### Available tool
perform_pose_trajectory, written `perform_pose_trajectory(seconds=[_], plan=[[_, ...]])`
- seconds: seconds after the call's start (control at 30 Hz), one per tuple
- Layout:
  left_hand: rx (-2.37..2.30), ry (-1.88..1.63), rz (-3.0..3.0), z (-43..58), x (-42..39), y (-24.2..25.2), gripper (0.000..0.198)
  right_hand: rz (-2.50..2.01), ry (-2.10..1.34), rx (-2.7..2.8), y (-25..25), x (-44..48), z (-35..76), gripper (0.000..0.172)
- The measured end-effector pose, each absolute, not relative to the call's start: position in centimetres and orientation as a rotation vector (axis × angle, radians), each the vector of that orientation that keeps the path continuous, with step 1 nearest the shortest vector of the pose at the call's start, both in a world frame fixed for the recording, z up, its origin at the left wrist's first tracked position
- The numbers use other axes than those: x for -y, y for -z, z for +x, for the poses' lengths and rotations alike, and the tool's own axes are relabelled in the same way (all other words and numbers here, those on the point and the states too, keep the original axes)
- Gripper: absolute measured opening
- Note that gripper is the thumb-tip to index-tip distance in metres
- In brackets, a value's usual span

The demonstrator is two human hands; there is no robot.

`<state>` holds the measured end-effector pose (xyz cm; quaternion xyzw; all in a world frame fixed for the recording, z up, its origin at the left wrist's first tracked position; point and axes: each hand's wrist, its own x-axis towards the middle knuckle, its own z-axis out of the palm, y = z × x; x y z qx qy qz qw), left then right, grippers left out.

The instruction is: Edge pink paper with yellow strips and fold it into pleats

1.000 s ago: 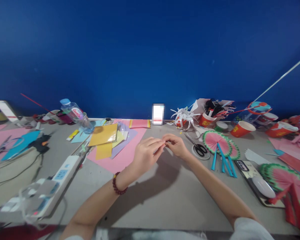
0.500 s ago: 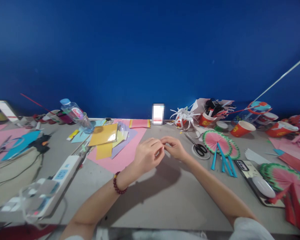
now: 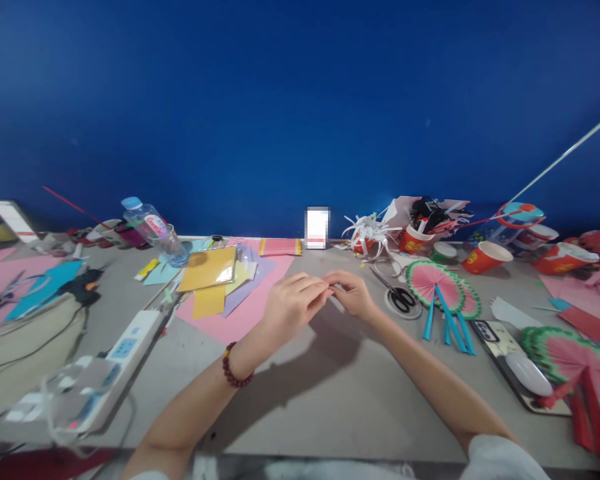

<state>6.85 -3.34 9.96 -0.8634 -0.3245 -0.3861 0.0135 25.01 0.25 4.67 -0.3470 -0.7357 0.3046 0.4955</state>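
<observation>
My left hand point(image 3: 297, 300) and my right hand point(image 3: 351, 293) meet above the middle of the grey table point(image 3: 330, 413). Both are closed in a pinch, fingertips touching. Whatever they pinch, if anything, is too small or hidden to make out. A beaded bracelet point(image 3: 236, 365) circles my left wrist. Behind my left hand lies pink paper point(image 3: 215, 323) under a yellow paper pack point(image 3: 207, 268). To the right of my right hand are black-handled scissors point(image 3: 401, 300), resting over a white tape roll point(image 3: 416, 312), and a pink-and-green paper fan point(image 3: 433, 283) with blue handles.
At left are a white power strip point(image 3: 125, 353) with plugs and a leaning plastic bottle point(image 3: 155, 230). A lit phone point(image 3: 317, 228) stands against the blue wall. Red paper cups point(image 3: 485, 257) line the back right. A white mouse point(image 3: 529, 373) rests on another phone point(image 3: 497, 343).
My left hand's fingers have straightened and flattened a little, closing the gap in their curl. Both hands stay together at the same spot.
</observation>
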Motion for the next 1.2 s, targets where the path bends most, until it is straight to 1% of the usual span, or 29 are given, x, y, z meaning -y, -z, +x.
perform_pose_trajectory(seconds=[0.17,0.47,0.93,1.2], plan=[[1.011,1.256,-2.652,6.74,2.99,-9.82,0.015,-0.865,-0.669,1.738,-5.1,-0.08,24.91,0.014],[1.01,1.37,-2.696,7.07,3.21,-9.75,0.014,-0.818,-0.644,1.756,-5.16,0.01,25.12,0.013],[1.029,1.474,-2.759,7.02,2.99,-9.59,0.011,-0.791,-0.641,1.768,-4.73,-0.15,25.07,0.017],[1.312,1.507,-2.91,6.81,3.25,-10.0,0.007,-0.72,-0.632,1.767,-4.84,-0.09,24.89,0.014]])
